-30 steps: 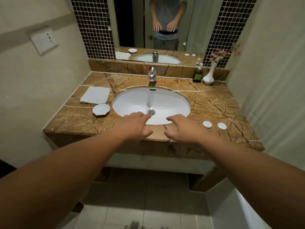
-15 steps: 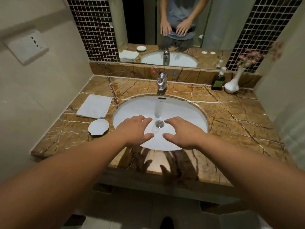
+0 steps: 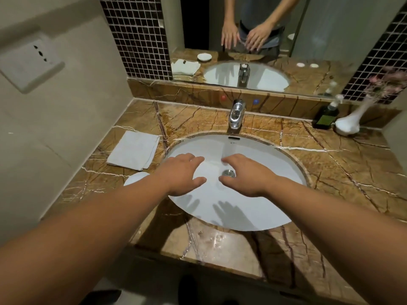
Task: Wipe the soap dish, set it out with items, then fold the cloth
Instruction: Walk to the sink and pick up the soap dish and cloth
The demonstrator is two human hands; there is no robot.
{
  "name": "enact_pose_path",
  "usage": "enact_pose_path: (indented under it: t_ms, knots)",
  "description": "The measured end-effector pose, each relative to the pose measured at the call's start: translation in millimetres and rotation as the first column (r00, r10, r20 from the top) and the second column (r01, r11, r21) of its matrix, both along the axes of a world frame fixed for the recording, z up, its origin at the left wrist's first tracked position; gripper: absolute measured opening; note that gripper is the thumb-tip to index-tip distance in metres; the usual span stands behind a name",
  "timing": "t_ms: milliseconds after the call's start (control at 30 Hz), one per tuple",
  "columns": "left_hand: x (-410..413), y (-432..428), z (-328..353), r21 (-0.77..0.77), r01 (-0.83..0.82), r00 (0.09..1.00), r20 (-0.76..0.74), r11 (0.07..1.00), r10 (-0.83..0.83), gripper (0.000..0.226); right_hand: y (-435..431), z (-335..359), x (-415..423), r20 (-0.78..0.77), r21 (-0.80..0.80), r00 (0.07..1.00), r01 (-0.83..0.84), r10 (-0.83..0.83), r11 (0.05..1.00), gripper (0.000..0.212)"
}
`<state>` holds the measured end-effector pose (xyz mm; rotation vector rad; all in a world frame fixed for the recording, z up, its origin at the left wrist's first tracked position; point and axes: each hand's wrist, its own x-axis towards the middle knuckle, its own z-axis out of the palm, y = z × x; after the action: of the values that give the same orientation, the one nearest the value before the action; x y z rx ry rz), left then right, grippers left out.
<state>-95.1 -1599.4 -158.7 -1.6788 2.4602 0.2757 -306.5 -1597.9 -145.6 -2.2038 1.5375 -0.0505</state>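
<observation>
A small white soap dish [image 3: 134,178] lies on the brown marble counter left of the sink, partly hidden by my left forearm. Just behind it rests a folded white cloth [image 3: 134,150]. My left hand [image 3: 181,175] hovers palm down over the left part of the white basin [image 3: 259,216], fingers spread and empty. Over the drain hangs my right hand [image 3: 244,176], also spread and holding nothing. Two small white round items show only in the mirror [image 3: 305,65]; on the counter itself they are out of view.
A chrome tap [image 3: 236,115] stands behind the basin. At the back right corner are a dark green pump bottle [image 3: 326,116] and a white vase [image 3: 350,123] with pink flowers. A wall with a white socket plate [image 3: 30,64] closes the left side.
The view has come closer to the counter. Both hands have moved forward from the front counter edge to above the basin, still empty.
</observation>
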Motion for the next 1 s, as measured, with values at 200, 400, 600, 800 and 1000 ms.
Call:
enact_pose_path:
  t_ms: [200, 400, 600, 800, 1000]
  knots:
    - [50, -35, -3, 0.004, -0.004, 1.000, -0.015, 1.000, 0.004, 0.072, -28, -5, 39, -0.007, 0.004, 0.999, 0.040, -0.040, 0.999, 0.067]
    - [88, -44, -18, 0.050, -0.031, 0.999, -0.002, 0.998, 0.032, 0.073, -40, -13, 76, -0.017, 0.049, 1.000, -0.003, 0.004, 0.999, 0.066]
    - [105, -42, -37, 0.107, -0.091, 0.995, -0.026, 0.990, 0.095, 0.074, -52, -22, 90, -0.036, 0.087, 0.996, -0.074, 0.078, 0.993, 0.066]
    - [123, -30, -44, 0.115, -0.159, 0.985, -0.045, 0.980, 0.165, 0.074, -57, -31, 105, -0.029, 0.120, 0.990, -0.136, 0.140, 0.984, 0.066]
    - [150, -9, -54, 0.144, -0.193, 0.981, 0.038, 0.970, 0.190, 0.086, -55, -41, 122, -0.014, 0.143, 0.982, -0.184, 0.188, 0.972, 0.067]
